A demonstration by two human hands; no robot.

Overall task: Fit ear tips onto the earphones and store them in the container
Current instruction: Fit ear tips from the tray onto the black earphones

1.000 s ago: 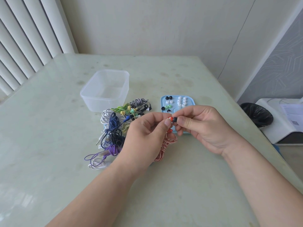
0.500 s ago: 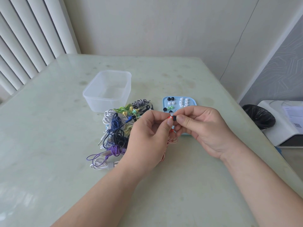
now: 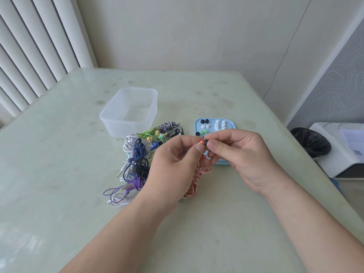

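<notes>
Left hand (image 3: 173, 164), right hand (image 3: 242, 154) meet above table (image 3: 59, 154). Left fingers pinch red earbud (image 3: 201, 142). Right fingers pinch black ear tip (image 3: 205, 142), touching earbud. Red-striped cable (image 3: 197, 178) hangs below, onto table. Tangled earphone pile (image 3: 139, 154) left of hands. Blue tray (image 3: 230, 123) with spare tips (image 3: 217, 124) beyond right hand. Clear container (image 3: 130, 111) farthest, just behind pile.
</notes>
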